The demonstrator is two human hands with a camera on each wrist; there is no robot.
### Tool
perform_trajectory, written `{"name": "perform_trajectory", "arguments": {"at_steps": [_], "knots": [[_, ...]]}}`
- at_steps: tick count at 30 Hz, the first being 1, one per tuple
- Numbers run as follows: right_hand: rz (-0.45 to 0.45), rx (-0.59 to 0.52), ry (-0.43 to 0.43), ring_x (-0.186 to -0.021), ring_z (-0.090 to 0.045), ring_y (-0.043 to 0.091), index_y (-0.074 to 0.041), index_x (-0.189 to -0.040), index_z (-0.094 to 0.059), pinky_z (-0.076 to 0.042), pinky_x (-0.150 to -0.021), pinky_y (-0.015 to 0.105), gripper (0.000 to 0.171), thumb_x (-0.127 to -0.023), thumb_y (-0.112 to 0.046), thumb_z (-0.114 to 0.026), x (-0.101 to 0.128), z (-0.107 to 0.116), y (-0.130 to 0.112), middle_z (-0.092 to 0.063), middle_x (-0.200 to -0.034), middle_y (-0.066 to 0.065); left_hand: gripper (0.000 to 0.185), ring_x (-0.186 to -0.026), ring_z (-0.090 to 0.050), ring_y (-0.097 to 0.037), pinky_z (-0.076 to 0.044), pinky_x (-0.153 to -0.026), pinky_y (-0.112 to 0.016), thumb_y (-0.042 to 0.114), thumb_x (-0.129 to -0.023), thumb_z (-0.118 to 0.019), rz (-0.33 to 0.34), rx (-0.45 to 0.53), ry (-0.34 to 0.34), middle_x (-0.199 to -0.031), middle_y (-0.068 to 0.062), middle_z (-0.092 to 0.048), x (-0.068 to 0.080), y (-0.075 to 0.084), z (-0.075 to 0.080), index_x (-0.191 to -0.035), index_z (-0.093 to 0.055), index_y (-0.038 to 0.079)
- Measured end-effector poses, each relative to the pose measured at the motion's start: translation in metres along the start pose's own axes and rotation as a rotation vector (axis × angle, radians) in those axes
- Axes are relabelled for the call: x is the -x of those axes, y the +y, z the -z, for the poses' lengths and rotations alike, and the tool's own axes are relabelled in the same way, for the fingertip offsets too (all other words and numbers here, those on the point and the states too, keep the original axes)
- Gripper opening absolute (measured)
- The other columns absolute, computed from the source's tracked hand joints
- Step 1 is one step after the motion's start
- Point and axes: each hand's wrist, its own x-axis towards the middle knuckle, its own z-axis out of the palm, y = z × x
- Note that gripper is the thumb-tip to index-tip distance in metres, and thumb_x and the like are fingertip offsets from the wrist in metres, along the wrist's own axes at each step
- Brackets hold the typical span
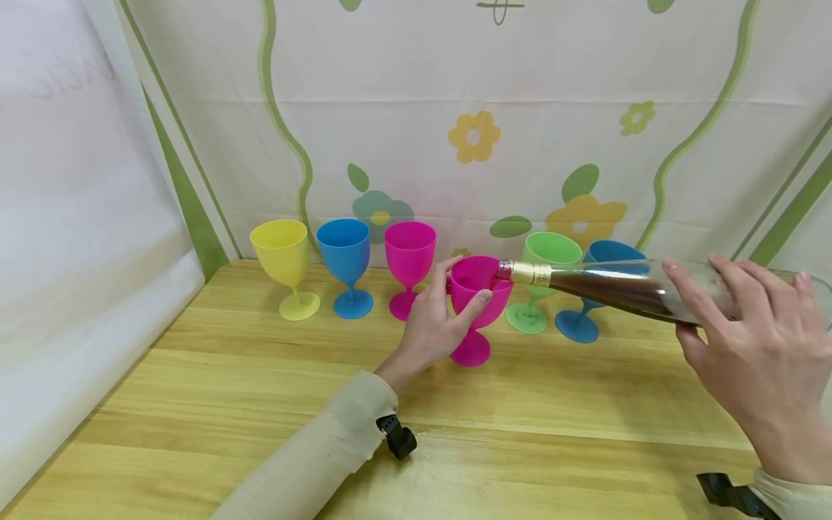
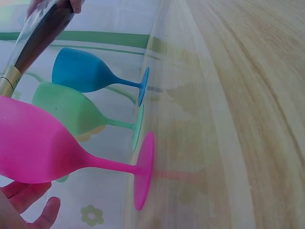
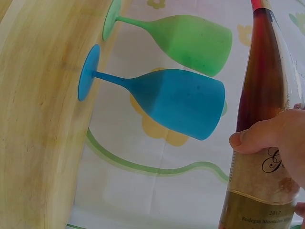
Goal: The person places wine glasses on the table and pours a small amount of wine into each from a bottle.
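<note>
My left hand (image 1: 434,321) holds the bowl of a magenta goblet (image 1: 479,307), thumb on the near side and fingers round the left. The goblet stands upright, its foot at the tabletop. My right hand (image 1: 763,347) grips a glass wine bottle (image 1: 624,283) round its body, tilted almost level with the neck pointing left. The bottle's mouth lies at the goblet's rim, and dark reddish liquid shows inside the bottle. Its pale label (image 3: 259,174) is partly covered by the right thumb. Whether liquid is flowing into the goblet is hard to tell.
Along the back of the wooden table (image 1: 273,419) stand a yellow goblet (image 1: 284,253), a blue goblet (image 1: 344,253), another magenta goblet (image 1: 409,253), a green goblet (image 1: 546,249) and a second blue goblet (image 1: 578,326), partly behind the bottle. A flower-printed cloth (image 1: 403,144) hangs behind them.
</note>
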Motion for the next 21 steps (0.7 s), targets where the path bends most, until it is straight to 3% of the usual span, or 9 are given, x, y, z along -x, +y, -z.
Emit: {"name": "perform_trajectory", "arguments": {"at_steps": [21], "knots": [[0.013,-0.002,-0.013,-0.118,-0.065,0.052,-0.023,-0.135,-0.072,-0.041,-0.116,0.073,0.075,-0.066,0.004,-0.072,-0.0002,0.0005,0.0015,-0.071,-0.128,0.027,0.076,-0.128,-0.067,-0.023,-0.061,-0.100,-0.039,0.047,-0.100,-0.068,0.011,0.001,-0.001,-0.146,-0.005,-0.064,-0.0004,-0.0013,-0.0007,-0.162,-0.033,0.019]]}}
